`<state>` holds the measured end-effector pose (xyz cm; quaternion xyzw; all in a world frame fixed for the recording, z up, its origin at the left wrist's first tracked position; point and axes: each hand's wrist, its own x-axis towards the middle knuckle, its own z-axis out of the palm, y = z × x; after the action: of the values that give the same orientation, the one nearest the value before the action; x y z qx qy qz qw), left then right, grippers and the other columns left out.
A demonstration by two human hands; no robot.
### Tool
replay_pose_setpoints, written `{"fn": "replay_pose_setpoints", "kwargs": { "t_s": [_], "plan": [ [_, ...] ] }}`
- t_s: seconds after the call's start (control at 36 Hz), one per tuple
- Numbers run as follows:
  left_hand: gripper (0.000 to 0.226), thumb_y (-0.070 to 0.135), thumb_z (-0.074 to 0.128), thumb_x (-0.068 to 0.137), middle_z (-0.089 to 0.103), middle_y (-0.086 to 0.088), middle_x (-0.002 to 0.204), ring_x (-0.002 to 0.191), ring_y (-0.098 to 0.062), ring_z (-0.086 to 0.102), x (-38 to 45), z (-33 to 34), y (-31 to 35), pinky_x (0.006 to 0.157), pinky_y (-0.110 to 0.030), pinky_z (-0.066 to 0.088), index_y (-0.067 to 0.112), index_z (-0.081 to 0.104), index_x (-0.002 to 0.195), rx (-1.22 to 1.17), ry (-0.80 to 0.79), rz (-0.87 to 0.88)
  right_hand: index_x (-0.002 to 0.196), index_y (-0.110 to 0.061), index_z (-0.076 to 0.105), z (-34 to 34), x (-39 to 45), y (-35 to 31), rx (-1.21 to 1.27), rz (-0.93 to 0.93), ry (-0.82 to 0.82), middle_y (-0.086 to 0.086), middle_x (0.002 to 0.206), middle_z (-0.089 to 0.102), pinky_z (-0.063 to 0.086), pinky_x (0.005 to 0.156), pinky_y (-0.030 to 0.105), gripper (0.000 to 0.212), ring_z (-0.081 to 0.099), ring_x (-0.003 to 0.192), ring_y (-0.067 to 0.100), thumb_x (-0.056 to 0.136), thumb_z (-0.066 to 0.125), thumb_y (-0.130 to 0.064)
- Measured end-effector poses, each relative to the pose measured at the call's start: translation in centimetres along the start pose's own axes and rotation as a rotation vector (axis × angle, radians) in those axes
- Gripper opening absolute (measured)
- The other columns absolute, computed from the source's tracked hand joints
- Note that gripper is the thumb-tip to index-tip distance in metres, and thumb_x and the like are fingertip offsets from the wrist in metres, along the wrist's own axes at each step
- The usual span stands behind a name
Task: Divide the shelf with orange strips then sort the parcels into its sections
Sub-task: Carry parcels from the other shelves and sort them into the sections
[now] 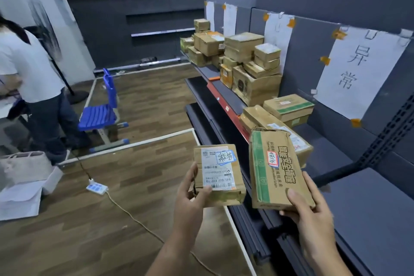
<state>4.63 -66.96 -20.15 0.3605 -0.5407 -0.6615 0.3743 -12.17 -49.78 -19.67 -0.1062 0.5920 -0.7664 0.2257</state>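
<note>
Gripping parcels, left hand (190,188), right hand (313,204) (thumbs up)

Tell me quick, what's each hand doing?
Left hand: closed, holding the small parcel.
Right hand: closed, holding the green-striped parcel.

- Left hand (190,192) is gripping a small parcel (218,175), thumb lying across its white shipping label (218,169).
- Right hand (313,204) is clasping a larger parcel (277,168) with green edging, thumb pressing on its near face.
- The two parcels are sitting side by side, apart, the left one lower.
- Beyond the right hand, a grey shelf (324,150) is carrying stacked parcels (246,63); an orange strip (226,105) is running along its front edge.
- Above the right hand, a paper sign (356,71) is hanging on the back panel.
</note>
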Motion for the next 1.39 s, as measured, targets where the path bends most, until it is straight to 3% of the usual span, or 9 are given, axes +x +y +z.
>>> {"fn": "replay_pose_setpoints", "kwargs": {
  "t_s": [0.14,0.31,0.53,0.67,0.75,0.89,1.11,1.22,1.39],
  "plan": [
    [0.064,-0.001,0.068,0.090,0.068,0.022,0.123,0.107,-0.013,0.070,5.5,3.9,1.0,0.085,-0.037,0.059,0.039,0.055,0.138,-0.013,-0.080,0.009,0.123,-0.049,0.062,0.1,3.6,-1.7,-0.009,-0.043,0.076,-0.011,0.115,0.075,0.060,0.062,0.032,0.083,0.075,0.099,0.022,0.046,0.093,-0.059],
    [0.063,-0.010,0.061,0.091,0.069,0.021,0.122,0.109,-0.013,0.070,11.5,9.5,2.6,0.082,-0.027,0.059,0.033,0.054,0.137,-0.048,-0.272,-0.032,0.119,-0.050,0.064,-1.1,6.8,-2.6,0.026,-0.076,0.230,-0.012,0.116,0.075,0.064,0.065,0.034,0.084,0.074,0.102,0.022,0.042,0.094,-0.057],
    [0.059,0.021,0.069,0.087,0.064,0.020,0.133,0.127,-0.014,0.060,21.2,17.4,1.9,0.108,-0.048,0.047,0.062,0.055,0.127,0.108,-0.573,-0.037,0.142,-0.030,0.054,-1.4,9.5,-3.8,0.104,-0.174,0.506,-0.004,0.115,0.076,0.063,0.064,0.029,0.068,0.071,0.094,0.026,0.080,0.075,-0.014],
    [0.060,0.032,0.072,0.077,0.065,0.015,0.133,0.129,-0.016,0.057,25.9,22.4,0.5,0.109,-0.049,0.044,0.060,0.056,0.128,0.141,-0.768,-0.138,0.142,-0.030,0.055,-0.6,9.8,-3.6,0.136,-0.218,0.670,-0.003,0.117,0.076,0.062,0.062,0.030,0.062,0.071,0.091,0.025,0.086,0.072,-0.010],
    [0.059,0.027,0.073,0.080,0.068,0.014,0.129,0.124,-0.013,0.061,28.1,25.6,0.0,0.107,-0.048,0.047,0.052,0.058,0.131,0.172,-0.848,-0.146,0.130,-0.037,0.061,0.1,10.3,-3.6,0.133,-0.233,0.754,-0.003,0.118,0.075,0.061,0.061,0.031,0.074,0.072,0.088,0.022,0.062,0.092,-0.040],
    [0.053,0.011,0.068,0.092,0.057,0.032,0.122,0.126,-0.004,0.053,30.0,30.1,-0.6,0.111,-0.034,0.043,0.048,0.059,0.129,0.220,-0.951,-0.116,0.137,-0.032,0.056,0.7,11.3,-2.9,0.154,-0.212,0.889,-0.002,0.117,0.076,0.059,0.067,0.037,0.054,0.072,0.099,0.029,0.091,0.069,-0.007],
    [0.050,0.020,0.069,0.091,0.057,0.028,0.124,0.121,-0.007,0.054,31.8,35.7,-2.4,0.110,-0.042,0.044,0.055,0.058,0.125,0.287,-1.052,-0.118,0.138,-0.030,0.055,1.9,11.9,-2.5,0.140,-0.189,1.047,-0.006,0.113,0.077,0.059,0.067,0.039,0.052,0.074,0.102,0.027,0.093,0.068,-0.008],
    [0.050,0.015,0.064,0.095,0.055,0.037,0.105,0.102,0.008,0.055,32.0,37.8,-3.2,0.093,-0.022,0.045,0.039,0.055,0.138,0.320,-1.081,-0.119,0.137,-0.032,0.055,2.1,11.9,-2.5,0.134,-0.188,1.095,-0.004,0.114,0.077,0.058,0.068,0.040,0.053,0.074,0.101,0.027,0.092,0.068,-0.008],
    [0.050,0.023,0.066,0.093,0.069,0.019,0.119,0.114,-0.008,0.061,33.1,40.1,-5.5,0.105,-0.037,0.048,0.051,0.055,0.133,0.437,-1.123,-0.154,0.131,-0.039,0.056,1.6,12.3,-2.3,0.120,-0.173,1.145,-0.004,0.117,0.076,0.059,0.079,0.050,0.054,0.075,0.101,0.027,0.085,0.072,-0.017]
  ]
}}
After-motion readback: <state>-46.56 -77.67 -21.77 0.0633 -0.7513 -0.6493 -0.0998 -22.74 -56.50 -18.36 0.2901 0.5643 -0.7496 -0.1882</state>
